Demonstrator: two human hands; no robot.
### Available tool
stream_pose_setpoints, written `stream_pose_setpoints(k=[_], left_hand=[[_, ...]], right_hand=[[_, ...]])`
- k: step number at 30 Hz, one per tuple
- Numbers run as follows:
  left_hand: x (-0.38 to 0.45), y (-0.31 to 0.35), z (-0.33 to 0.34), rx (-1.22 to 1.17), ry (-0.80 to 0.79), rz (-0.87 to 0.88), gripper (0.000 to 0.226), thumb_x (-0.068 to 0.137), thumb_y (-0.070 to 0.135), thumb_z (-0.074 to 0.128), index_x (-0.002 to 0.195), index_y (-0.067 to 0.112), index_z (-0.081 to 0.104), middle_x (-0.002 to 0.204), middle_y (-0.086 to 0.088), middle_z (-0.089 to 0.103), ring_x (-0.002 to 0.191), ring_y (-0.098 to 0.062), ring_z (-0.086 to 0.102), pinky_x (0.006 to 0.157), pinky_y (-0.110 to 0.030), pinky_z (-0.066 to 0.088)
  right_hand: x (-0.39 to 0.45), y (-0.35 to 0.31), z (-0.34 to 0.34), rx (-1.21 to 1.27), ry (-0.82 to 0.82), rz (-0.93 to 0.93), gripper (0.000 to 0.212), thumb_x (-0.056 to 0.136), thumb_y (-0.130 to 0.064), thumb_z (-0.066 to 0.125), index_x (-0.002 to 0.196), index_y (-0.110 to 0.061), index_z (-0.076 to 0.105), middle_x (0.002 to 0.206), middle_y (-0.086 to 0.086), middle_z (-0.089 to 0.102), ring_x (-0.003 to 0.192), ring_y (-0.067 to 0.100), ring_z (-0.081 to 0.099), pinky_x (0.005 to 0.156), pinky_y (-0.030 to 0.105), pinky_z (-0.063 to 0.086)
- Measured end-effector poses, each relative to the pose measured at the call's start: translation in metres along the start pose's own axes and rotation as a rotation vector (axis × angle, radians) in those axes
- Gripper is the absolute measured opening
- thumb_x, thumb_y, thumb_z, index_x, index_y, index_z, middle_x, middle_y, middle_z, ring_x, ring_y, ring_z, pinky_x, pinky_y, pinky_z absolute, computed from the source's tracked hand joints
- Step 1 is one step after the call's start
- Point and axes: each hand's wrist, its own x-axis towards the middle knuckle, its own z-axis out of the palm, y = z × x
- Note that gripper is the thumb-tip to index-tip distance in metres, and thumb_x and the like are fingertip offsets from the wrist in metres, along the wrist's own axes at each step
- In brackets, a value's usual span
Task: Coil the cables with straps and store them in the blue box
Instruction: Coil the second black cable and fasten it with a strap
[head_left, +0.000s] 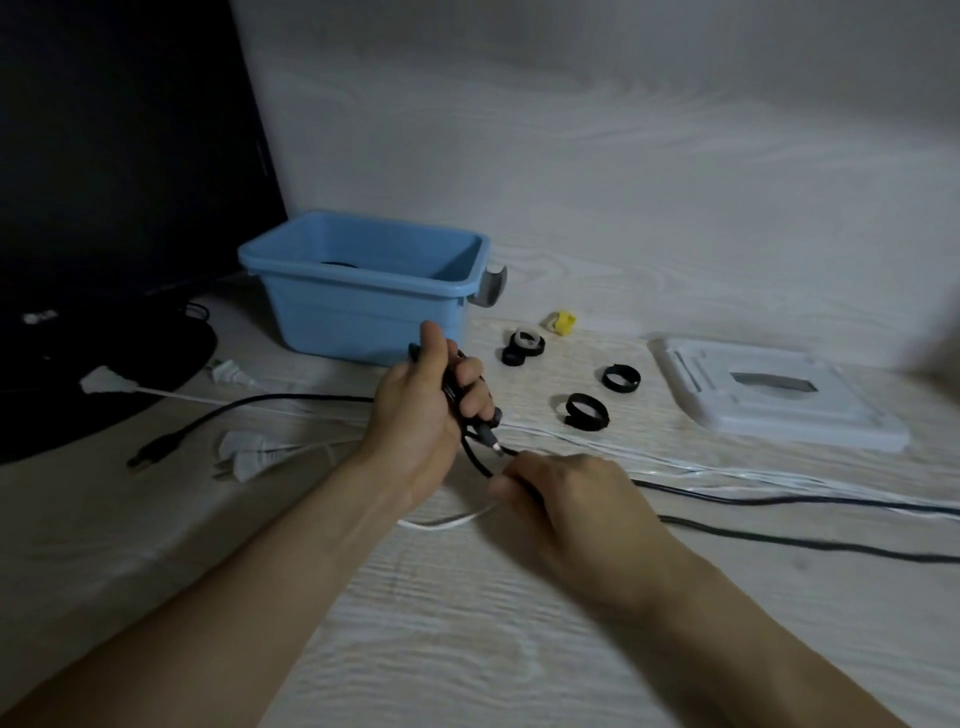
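My left hand (423, 400) grips several folded loops of a black cable (470, 452) in front of the blue box (363, 306); a plug end sticks out below its fingers. My right hand (566, 499) pinches the same black cable just below, and the cable runs off to the right across the table. A dark coil shows inside the blue box. Black straps lie rolled up on the table to the right: one (586, 411), another (621, 378) and a pair (523, 347). White cables (727, 470) stretch rightward.
A black monitor (104, 182) stands at the left with its base on the table. White plugs (249, 452) and a black plug (156, 451) lie left of my hands. A white lid (779, 400) sits at the right, a yellow piece (561, 322) near the box.
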Motion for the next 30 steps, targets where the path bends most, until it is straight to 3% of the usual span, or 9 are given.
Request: stream_pose_setpoints(k=[3,6,10,13,15,18,22,27,30], left_hand=[[-0.004,-0.004,0.001,0.16,-0.042,0.061,0.039,0.102,0.047,0.029,0.086,0.014,0.045,0.06,0.001,0.04,0.047,-0.013,0.031,0.053,-0.027,0.033],[-0.009,-0.009,0.003,0.353,-0.117,0.094,0.03,0.095,0.038,0.044,0.092,0.009,0.05,0.062,-0.005,0.042,0.052,-0.017,0.034,0.056,-0.031,0.031],[-0.016,-0.017,-0.006,1.102,-0.296,0.252,0.047,0.087,0.058,0.041,0.1,0.017,0.059,0.077,0.002,0.062,0.072,-0.016,0.058,0.073,-0.037,0.05],[-0.019,-0.015,-0.009,1.293,-0.336,0.247,0.042,0.096,0.051,0.041,0.092,0.015,0.061,0.082,0.001,0.068,0.078,-0.011,0.064,0.073,-0.039,0.051],[-0.02,-0.012,-0.006,1.291,-0.339,0.223,0.034,0.102,0.038,0.042,0.076,0.021,0.055,0.066,0.008,0.061,0.062,-0.001,0.057,0.062,-0.031,0.044],[-0.027,-0.006,0.001,1.338,-0.425,0.178,0.047,0.105,0.034,0.036,0.061,0.023,0.049,0.054,0.011,0.053,0.054,0.0,0.05,0.058,-0.026,0.037],[-0.032,0.002,0.003,1.363,-0.558,0.086,0.059,0.104,0.045,0.03,0.059,0.016,0.055,0.053,0.011,0.052,0.054,-0.001,0.049,0.058,-0.017,0.037],[-0.026,0.008,0.0,0.845,-0.529,-0.263,0.055,0.101,0.037,0.042,0.047,0.022,0.046,0.043,0.01,0.029,0.036,-0.005,0.022,0.038,-0.021,0.015],[-0.023,0.01,-0.004,0.559,-0.563,-0.503,0.054,0.094,0.044,0.047,0.046,0.024,0.036,0.039,0.008,0.022,0.034,-0.008,0.012,0.039,-0.024,0.009]], right_hand=[[0.001,0.0,0.001,0.025,0.036,-0.01,0.042,0.1,-0.053,0.03,0.084,-0.026,0.058,0.069,-0.004,0.065,0.059,0.02,0.057,0.053,0.037,0.041],[0.003,0.001,-0.002,0.056,0.115,-0.021,0.033,0.099,-0.051,0.042,0.086,-0.028,0.061,0.069,-0.007,0.064,0.059,0.016,0.057,0.053,0.034,0.042],[0.003,0.005,-0.013,0.155,0.054,-0.046,0.008,0.09,-0.031,0.065,0.097,-0.03,0.068,0.079,-0.013,0.058,0.068,0.002,0.048,0.064,0.021,0.043],[0.002,0.012,-0.015,0.196,0.044,-0.087,0.017,0.087,-0.015,0.067,0.099,-0.026,0.073,0.087,-0.01,0.06,0.074,-0.006,0.046,0.071,0.011,0.039],[0.004,0.015,-0.017,0.201,0.176,-0.074,0.008,0.084,-0.021,0.078,0.09,-0.027,0.076,0.079,-0.014,0.058,0.071,-0.006,0.049,0.068,0.007,0.036],[0.007,0.022,-0.025,0.243,0.384,-0.033,0.027,0.062,-0.036,0.092,0.076,-0.019,0.074,0.072,-0.012,0.059,0.062,-0.004,0.053,0.062,0.005,0.038],[0.007,0.031,-0.032,0.312,0.294,-0.071,0.033,0.065,-0.045,0.085,0.07,-0.015,0.072,0.071,-0.008,0.06,0.06,0.008,0.057,0.056,0.013,0.04],[0.007,0.041,-0.036,0.335,0.278,-0.073,0.016,0.079,-0.033,0.079,0.081,-0.017,0.076,0.078,-0.01,0.061,0.068,0.003,0.058,0.065,0.009,0.039],[0.008,0.046,-0.037,0.252,0.307,-0.054,0.022,0.088,-0.037,0.069,0.083,-0.016,0.075,0.081,-0.016,0.057,0.07,-0.006,0.054,0.066,0.005,0.035]])
